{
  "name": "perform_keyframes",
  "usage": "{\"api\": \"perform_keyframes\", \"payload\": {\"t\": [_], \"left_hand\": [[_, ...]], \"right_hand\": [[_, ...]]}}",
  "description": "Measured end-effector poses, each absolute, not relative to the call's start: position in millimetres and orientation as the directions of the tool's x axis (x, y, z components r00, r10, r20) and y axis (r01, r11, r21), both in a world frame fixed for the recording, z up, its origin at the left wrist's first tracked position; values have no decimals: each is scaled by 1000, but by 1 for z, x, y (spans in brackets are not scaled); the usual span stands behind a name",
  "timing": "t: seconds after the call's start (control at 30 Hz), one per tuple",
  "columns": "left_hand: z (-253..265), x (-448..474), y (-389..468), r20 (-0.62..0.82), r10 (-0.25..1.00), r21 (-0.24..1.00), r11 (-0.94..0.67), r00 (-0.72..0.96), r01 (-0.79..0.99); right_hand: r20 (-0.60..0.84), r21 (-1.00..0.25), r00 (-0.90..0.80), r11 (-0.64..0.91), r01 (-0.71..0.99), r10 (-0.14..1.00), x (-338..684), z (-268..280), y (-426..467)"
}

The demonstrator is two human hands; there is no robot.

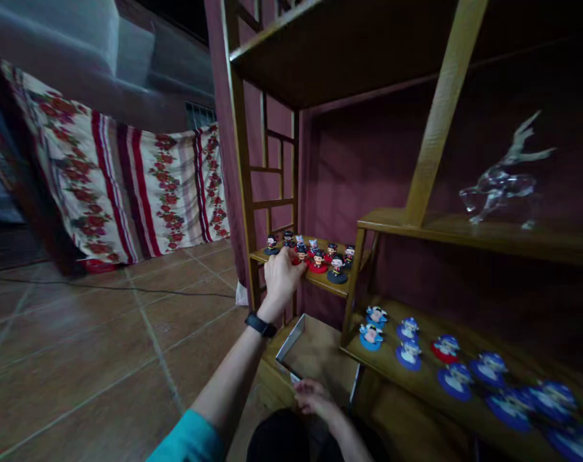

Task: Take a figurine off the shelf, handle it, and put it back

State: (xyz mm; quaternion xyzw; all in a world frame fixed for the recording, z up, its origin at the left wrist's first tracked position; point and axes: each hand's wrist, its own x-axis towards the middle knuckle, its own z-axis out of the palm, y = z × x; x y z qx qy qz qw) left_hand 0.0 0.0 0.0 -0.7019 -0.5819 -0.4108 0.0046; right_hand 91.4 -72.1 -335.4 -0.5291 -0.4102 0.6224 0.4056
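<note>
Red-based figurine point(301, 254) sits right at the left hand's point(281, 277) fingertips on the small wooden shelf point(326, 283), among its fellows just beyond the grip; whether the fingers pinch it, I cannot tell. Below the grip, the right hand point(315, 398) holds the cardboard box's point(315, 351) near edge. Blue figurines point(408, 354) line the lower shelf, off to the right.

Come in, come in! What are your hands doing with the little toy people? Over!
Left hand up at the small shelf, grip closing on a red-based figurine. Right hand holds the open box edge. Other figurines crowd close.
</note>
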Motion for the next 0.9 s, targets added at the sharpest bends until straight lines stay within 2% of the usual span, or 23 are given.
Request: {"api": "perform_keyframes", "payload": {"t": [0.5,0.67,0.77,0.9], "left_hand": [[7,4,0,574,818,336,-281,40,899],[-7,2,-3,698,715,407,-364,-28,838],[-14,-6,-9,749,658,486,-467,-76,739],[-21,-20,-25,763,626,588,-571,-160,572]], "right_hand": [[-339,-940,-121,-340,8,933,91,-322,-81],[-340,-940,-114,-339,26,934,93,-325,-80],[-328,-944,-114,-330,-3,938,93,-327,-79],[-271,-958,-30,-272,-92,962,92,-326,-79]]}}
